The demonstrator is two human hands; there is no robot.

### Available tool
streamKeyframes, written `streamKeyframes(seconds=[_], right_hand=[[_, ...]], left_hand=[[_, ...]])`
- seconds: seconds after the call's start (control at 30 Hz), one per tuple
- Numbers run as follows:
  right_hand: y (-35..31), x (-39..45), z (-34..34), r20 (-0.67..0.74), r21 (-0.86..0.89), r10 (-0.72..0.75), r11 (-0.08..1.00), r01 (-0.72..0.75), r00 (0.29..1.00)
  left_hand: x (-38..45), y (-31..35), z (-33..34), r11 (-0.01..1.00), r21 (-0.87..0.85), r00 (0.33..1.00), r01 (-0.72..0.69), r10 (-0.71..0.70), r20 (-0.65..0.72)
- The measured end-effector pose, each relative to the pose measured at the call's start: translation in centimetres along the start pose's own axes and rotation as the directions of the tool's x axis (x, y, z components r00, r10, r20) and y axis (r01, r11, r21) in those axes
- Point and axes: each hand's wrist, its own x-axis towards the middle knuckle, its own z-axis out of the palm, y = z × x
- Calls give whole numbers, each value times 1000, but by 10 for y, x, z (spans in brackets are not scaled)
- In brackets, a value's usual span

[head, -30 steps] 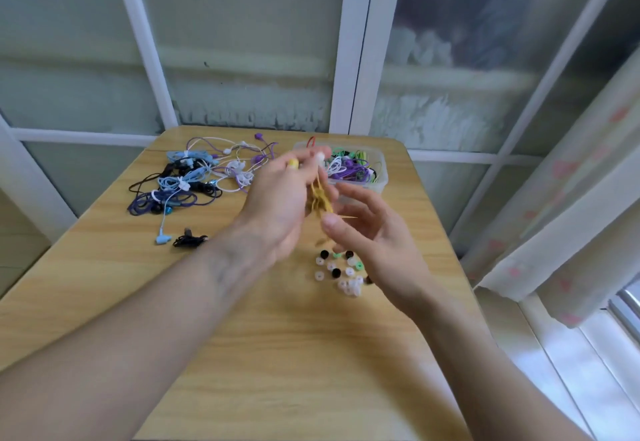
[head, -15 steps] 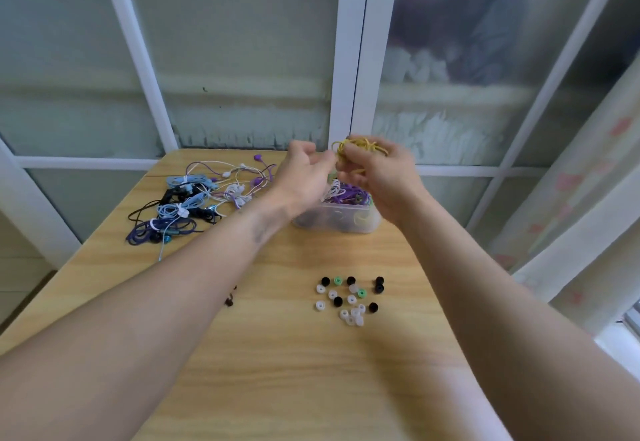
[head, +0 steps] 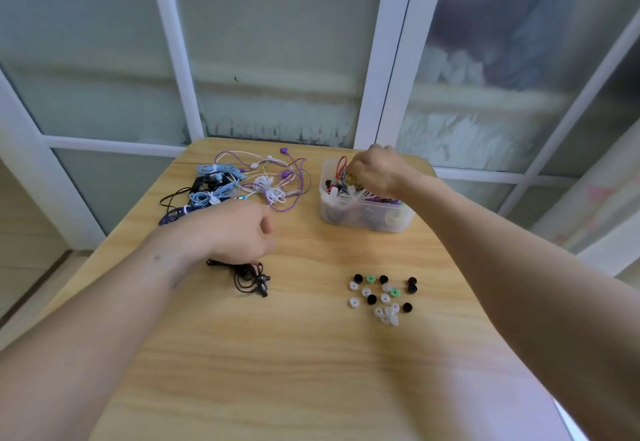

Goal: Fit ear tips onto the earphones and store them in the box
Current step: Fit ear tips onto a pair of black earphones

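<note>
The right hand (head: 375, 170) reaches into the box (head: 363, 218) at the far right of the bench (head: 277, 354), fingers curled on a yellow earphone bundle (head: 354, 177). The left hand (head: 239, 232), loosely curled and holding nothing, hovers just above the black earphones (head: 252, 277). These lie directly beneath it, cord coiled, with the ear tips (head: 382, 296) to their right, so the left hand is nearer.

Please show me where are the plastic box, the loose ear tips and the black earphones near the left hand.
plastic box (head: 363, 222): head view, on its front wall.
loose ear tips (head: 385, 298): head view, on a white tip mid-cluster.
black earphones (head: 250, 277): head view, on the coiled cable.
</note>
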Motion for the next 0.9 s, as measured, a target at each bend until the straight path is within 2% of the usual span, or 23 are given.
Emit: streamKeyframes(seconds=[0.1, 0.17, 0.23, 0.3, 0.4, 0.5, 0.57, 0.63, 0.7, 0.73, 0.77, 0.83, 0.87, 0.9], right_hand=[[-11, -2, -1, -101, 44, -47, 998, 51, 994], [-13, -3, 1, -249, 56, -43, 997, 59, 968], [-12, -4, 7, -290, -8, -48, 999, 47, 956], [-13, -8, 16, -270, -92, -28, 996, 3, 962], [-16, -13, 19, -186, -45, -32, 999, 24, 982], [-20, -18, 13, -107, -79, -53, 996, 44, 993], [-17, -21, 7, -166, -104, -83, 992, 67, 983], [-14, -29, 4, -369, -91, -182, 983, 160, 911], [-20, -47, 3, -543, 39, -218, 958, 283, 811], [-25, -59, 4, -560, 134, -207, 933, 335, 802], [-30, -74, 6, -522, 248, -197, 896, 369, 830], [-36, -104, 16, -287, 538, -215, 770, 343, 933], [-38, -120, 21, -145, 677, -241, 683, 274, 960], [-38, -134, 27, -34, 772, -262, 607, 192, 965]], left_hand=[[-14, -17, 0, 999, 47, 996, -19, 15, 92], [-18, -26, 6, 995, 90, 996, -33, 25, 89], [-18, -31, 17, 996, 83, 998, -40, 36, 52], [-15, -31, 31, 997, 53, 998, -60, 62, -34], [-8, -36, 46, 996, -13, 974, -91, 86, -209], [-7, -38, 52, 985, -98, 938, -143, 103, -332], [-9, -35, 52, 960, -196, 902, -201, 103, -418], [-11, -33, 52, 902, -345, 882, -260, 76, -466], [-14, -31, 51, 779, -555, 901, -292, 29, -434], [-17, -28, 50, 671, -679, 923, -297, 20, -384], [-21, -23, 49, 521, -803, 946, -291, 30, -324], [-31, -12, 49, 184, -955, 971, -234, 91, -221], [-36, -5, 50, 64, -978, 974, -198, 126, -188], [-40, 0, 51, -15, -987, 974, -161, 161, -161]])
